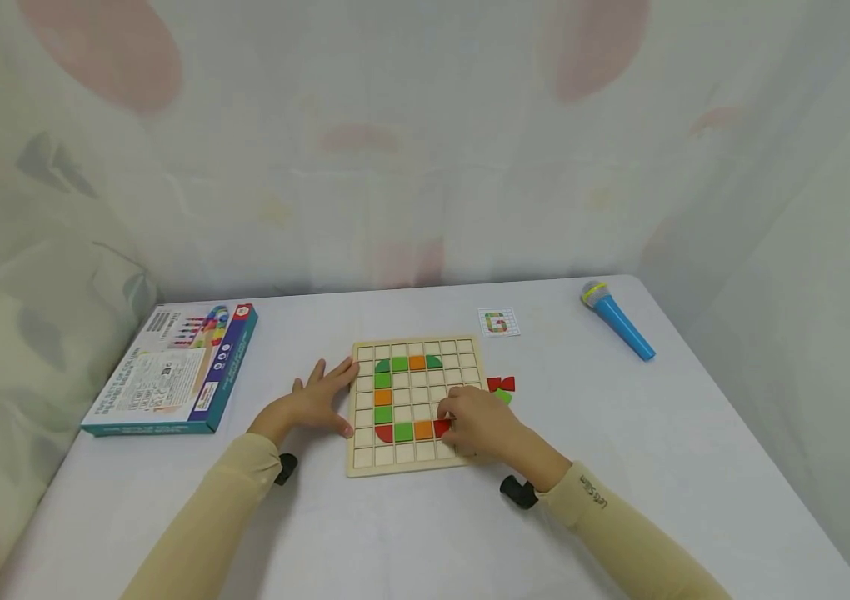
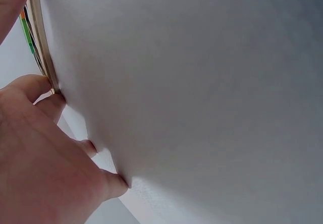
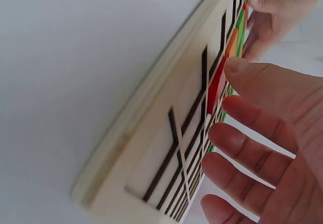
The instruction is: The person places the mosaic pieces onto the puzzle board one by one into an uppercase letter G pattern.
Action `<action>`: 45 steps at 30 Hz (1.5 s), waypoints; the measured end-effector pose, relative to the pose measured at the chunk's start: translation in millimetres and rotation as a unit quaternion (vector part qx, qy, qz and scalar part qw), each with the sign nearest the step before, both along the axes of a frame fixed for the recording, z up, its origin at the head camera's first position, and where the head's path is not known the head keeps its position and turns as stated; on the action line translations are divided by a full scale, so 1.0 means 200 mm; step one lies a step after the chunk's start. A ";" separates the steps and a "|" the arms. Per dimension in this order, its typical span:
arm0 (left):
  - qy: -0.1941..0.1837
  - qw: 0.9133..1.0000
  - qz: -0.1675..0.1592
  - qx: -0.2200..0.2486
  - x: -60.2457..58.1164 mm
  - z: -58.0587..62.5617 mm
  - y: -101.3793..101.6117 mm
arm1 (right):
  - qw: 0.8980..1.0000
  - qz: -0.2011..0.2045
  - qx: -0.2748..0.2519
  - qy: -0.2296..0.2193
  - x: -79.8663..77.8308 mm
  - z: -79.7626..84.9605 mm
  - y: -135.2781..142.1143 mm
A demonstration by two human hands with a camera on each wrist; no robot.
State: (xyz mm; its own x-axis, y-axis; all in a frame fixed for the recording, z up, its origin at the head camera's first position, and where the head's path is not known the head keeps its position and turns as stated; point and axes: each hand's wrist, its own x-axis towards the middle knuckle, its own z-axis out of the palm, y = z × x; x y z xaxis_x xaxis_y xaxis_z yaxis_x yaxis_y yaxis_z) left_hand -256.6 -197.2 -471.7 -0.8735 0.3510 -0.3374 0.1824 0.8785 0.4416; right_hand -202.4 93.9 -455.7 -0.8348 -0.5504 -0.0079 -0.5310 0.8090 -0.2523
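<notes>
A square wooden grid board [image 1: 415, 472] lies flat on the table, bearing green, orange and red tiles in a C-like line. My left hand [image 1: 314, 402] spreads its fingers along the board's left edge, thumb and fingertips touching it. In the left wrist view, fingertips of that hand [image 2: 45, 148] rest on the table and at the board's side [image 2: 44, 47]. At the lower right of the line, my right hand [image 1: 487, 423] holds a red tile [image 1: 442, 427] between thumb and index finger. The right wrist view shows the thumb on the red tile [image 3: 217, 85], other fingers loosely bent.
Red tiles [image 1: 501, 383] and a green tile [image 1: 503, 396] lie right of the board, partly behind my right hand. A small pattern card [image 1: 498, 322] is beyond it. A boxed game [image 1: 170, 367] sits at left; a blue toy microphone [image 1: 620, 321] lies far right.
</notes>
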 end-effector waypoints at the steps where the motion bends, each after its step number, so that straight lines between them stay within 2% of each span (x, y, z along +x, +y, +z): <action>1: 0.000 1.000 0.000 0.002 0.00 0.00 0.00 | 1.000 -0.002 -0.003 0.002 0.00 0.00 0.01; 6: -0.002 1.000 0.002 0.009 0.00 -0.01 0.00 | 0.999 -0.029 -0.020 0.008 -0.02 0.03 0.11; 15: -0.003 1.000 -0.005 0.015 0.00 0.00 -0.01 | 0.992 -0.112 -0.030 0.039 -0.05 0.02 0.33; 20: -0.006 1.000 -0.004 0.021 0.00 0.00 -0.02 | 0.987 -0.155 -0.032 0.020 -0.06 0.00 0.39; 27: -0.009 1.000 -0.004 0.026 0.00 0.00 -0.02 | 0.985 -0.169 -0.028 0.003 -0.07 -0.03 0.37; 35: -0.001 1.000 -0.012 0.020 0.00 0.01 -0.01 | 0.984 -0.178 0.004 0.019 -0.09 -0.03 0.32; 45: -0.001 1.000 -0.018 0.023 0.01 0.01 -0.02 | 0.981 -0.196 -0.011 0.006 -0.10 -0.02 0.30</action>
State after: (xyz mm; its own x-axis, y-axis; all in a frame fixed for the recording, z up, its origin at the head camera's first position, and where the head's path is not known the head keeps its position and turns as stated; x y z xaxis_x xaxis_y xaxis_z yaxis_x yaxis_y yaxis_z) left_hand -255.0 -200.7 -470.6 -0.8595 0.3969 -0.3220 0.2121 0.8502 0.4819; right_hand -221.5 154.6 -460.2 -0.9821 -0.1880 0.0106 -0.1839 0.9458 -0.2677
